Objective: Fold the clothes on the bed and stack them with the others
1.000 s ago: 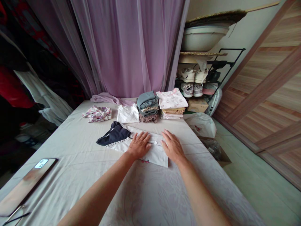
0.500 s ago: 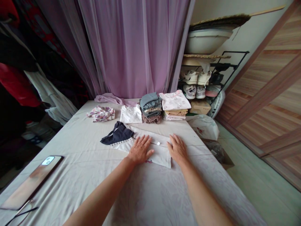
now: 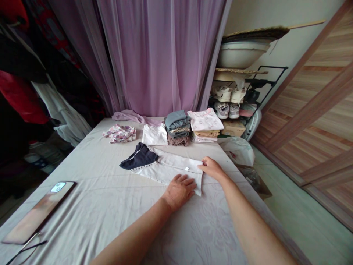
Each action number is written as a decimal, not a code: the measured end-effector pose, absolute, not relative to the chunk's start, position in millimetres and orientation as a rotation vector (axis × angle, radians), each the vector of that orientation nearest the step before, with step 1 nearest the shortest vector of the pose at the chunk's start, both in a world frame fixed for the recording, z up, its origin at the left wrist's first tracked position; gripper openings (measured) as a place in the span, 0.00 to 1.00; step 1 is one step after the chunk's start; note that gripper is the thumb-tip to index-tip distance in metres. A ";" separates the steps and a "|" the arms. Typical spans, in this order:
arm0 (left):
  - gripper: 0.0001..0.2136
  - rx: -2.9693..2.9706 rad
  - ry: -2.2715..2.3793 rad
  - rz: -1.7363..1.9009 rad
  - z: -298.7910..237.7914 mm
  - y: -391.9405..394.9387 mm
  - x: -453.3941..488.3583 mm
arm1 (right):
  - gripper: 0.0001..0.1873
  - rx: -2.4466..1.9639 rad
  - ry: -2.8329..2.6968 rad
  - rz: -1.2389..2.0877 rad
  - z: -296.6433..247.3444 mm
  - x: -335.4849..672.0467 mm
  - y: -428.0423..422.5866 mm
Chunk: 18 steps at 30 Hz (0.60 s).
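Note:
A white garment [image 3: 171, 166] with a dark navy part [image 3: 139, 160] lies flat on the bed [image 3: 91, 198]. My left hand [image 3: 179, 188] rests at its near right corner, fingers bent onto the cloth edge. My right hand [image 3: 211, 167] pinches the garment's far right corner. Behind the garment stand folded clothes: a white top [image 3: 154, 134], a grey stack [image 3: 178, 127] and a pink-and-beige stack [image 3: 205, 125].
A floral cloth [image 3: 120, 133] lies at the back left. A phone [image 3: 38, 211] rests near the bed's left edge. A purple curtain [image 3: 160, 55] hangs behind. A shoe rack [image 3: 234, 99], a white bag [image 3: 238, 149] and a wooden wardrobe [image 3: 317, 106] stand right.
Both hands left the garment's middle, where they lay flat. The left slid back to the near right corner; the right went to the far right corner and closed on it.

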<state>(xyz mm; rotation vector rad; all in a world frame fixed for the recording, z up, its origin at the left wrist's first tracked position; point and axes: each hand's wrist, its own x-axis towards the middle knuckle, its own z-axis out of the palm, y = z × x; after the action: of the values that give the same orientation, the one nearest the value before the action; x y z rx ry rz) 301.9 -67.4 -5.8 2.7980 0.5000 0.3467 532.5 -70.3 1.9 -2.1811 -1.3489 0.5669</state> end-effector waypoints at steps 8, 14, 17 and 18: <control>0.15 2.311 0.651 0.439 -0.9 -73.5 296.4 | 0.10 -2.019 -1.169 0.812 3.2 537.5 -68.1; 0.18 1.845 0.686 0.668 6.4 -68.5 296.4 | 0.14 -1.977 -0.915 0.904 41.4 516.6 -59.2; 0.23 1.517 0.685 0.847 10.8 -63.8 292.1 | 0.23 -1.878 -0.923 0.954 68.2 501.9 -43.0; 0.24 1.416 0.703 0.879 12.6 -61.5 289.2 | 0.22 -1.834 -0.939 0.998 77.7 496.0 -35.6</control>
<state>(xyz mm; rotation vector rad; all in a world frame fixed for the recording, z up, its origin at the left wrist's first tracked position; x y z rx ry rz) 289.2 -61.5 12.6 1.4156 0.7026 0.8785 496.0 -35.6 77.7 -1.8342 -0.9389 0.9977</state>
